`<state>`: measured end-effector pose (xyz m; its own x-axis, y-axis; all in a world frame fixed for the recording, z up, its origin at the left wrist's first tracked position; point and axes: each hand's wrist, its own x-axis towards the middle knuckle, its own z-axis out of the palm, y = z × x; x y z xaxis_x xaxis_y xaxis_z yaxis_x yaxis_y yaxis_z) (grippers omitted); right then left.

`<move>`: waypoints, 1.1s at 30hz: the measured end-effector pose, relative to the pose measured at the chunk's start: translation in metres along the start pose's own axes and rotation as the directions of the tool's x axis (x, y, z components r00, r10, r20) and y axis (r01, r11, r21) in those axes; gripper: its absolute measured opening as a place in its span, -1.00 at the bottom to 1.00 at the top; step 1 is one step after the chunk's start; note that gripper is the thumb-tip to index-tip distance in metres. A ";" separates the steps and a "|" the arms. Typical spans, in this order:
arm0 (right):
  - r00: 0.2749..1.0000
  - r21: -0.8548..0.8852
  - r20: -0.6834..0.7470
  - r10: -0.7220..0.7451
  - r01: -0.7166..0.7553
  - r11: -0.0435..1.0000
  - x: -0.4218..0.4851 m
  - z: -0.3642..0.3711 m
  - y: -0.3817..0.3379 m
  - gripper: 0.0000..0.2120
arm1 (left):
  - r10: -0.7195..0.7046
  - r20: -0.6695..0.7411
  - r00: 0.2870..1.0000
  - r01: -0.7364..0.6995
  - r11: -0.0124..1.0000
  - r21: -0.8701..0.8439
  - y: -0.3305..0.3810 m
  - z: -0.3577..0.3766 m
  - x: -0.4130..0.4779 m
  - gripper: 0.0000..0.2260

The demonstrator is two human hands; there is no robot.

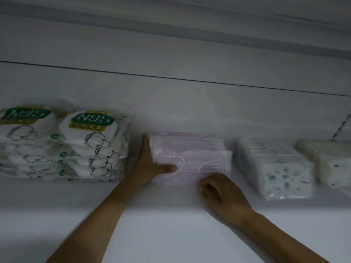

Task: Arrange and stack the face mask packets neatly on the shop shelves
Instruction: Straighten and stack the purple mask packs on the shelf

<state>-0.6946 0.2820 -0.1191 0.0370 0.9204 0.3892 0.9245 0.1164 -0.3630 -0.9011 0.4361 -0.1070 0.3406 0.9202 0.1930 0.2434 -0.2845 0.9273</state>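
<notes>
A stack of pink face mask packets (191,158) in clear wrap stands on the white shelf (171,234), in the middle. My left hand (148,166) lies flat against the stack's left side, fingers straight, thumb pressing on its front face. My right hand (222,188) is at the stack's lower front edge with its fingers curled under; whether it grips a packet is unclear. Two piles of N95 mask packets (91,145) stand to the left. A stack of blue-patterned mask packets (279,168) stands to the right.
A pile of cream-coloured packets (326,160) sits at the far right, by a slotted shelf upright (341,128). The shelf's back wall (171,103) rises behind the stacks. Bare shelf surface lies in front of the packets, around my forearms.
</notes>
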 end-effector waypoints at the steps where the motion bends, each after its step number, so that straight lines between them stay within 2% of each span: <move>1: 1.000 0.010 -0.005 0.012 -0.012 1.000 0.000 0.000 0.002 -0.59 | 0.024 0.007 1.000 -0.024 1.000 -0.002 -0.002 0.001 -0.001 0.22; 4: 0.995 0.054 -0.024 0.100 -0.098 0.994 0.001 0.000 0.006 -0.76 | 0.056 -0.025 0.998 -0.057 0.998 -0.017 0.000 0.002 -0.005 0.24; 8: 0.990 0.129 -0.049 0.131 -0.124 0.984 0.001 0.001 0.007 -0.92 | 0.084 -0.055 0.995 -0.085 0.996 -0.011 -0.001 0.002 -0.008 0.28; 13: 0.986 0.228 -0.072 0.150 -0.130 0.965 -0.002 0.001 0.007 -0.96 | 0.065 -0.010 0.998 -0.066 0.997 -0.049 0.000 0.003 -0.008 0.24; 16: 0.979 0.231 -0.099 0.178 -0.151 0.961 -0.004 0.001 0.008 -0.95 | 0.066 0.000 0.998 -0.066 0.997 -0.042 -0.003 0.004 -0.005 0.24; 20: 0.970 0.282 -0.097 0.223 -0.188 0.941 -0.001 0.000 0.010 -0.91 | 0.077 -0.027 0.997 -0.078 0.996 -0.032 -0.004 0.004 -0.005 0.25; 23: 0.971 0.312 -0.131 0.200 -0.152 0.938 -0.002 -0.001 0.009 -0.84 | 0.098 -0.061 0.993 -0.102 0.993 -0.061 -0.002 0.003 -0.009 0.32; 25: 0.973 0.293 -0.162 0.163 -0.111 0.950 -0.004 -0.001 0.007 -0.81 | 0.105 -0.096 0.990 -0.112 0.992 -0.064 0.001 0.003 -0.012 0.30; 28: 0.976 0.234 -0.185 0.115 -0.070 0.970 -0.004 -0.004 0.004 -0.71 | 0.151 -0.197 0.969 -0.151 0.988 0.017 0.005 0.001 -0.016 0.18; 30: 0.985 0.139 -0.157 0.071 -0.050 0.989 -0.004 -0.004 0.001 -0.62 | 0.199 -0.259 0.945 -0.185 0.980 0.076 0.006 -0.002 -0.019 0.10; 33: 0.990 -0.039 -0.114 -0.077 0.073 0.997 -0.007 -0.002 -0.004 -0.63 | 0.306 -0.278 0.910 -0.272 0.950 0.156 0.012 -0.004 -0.024 -0.04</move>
<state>-0.6979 0.2747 -0.1189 0.0091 0.8600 0.5102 0.9387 0.1685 -0.3007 -0.9104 0.4115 -0.0987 0.1318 0.8254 0.5490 0.2798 -0.5622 0.7782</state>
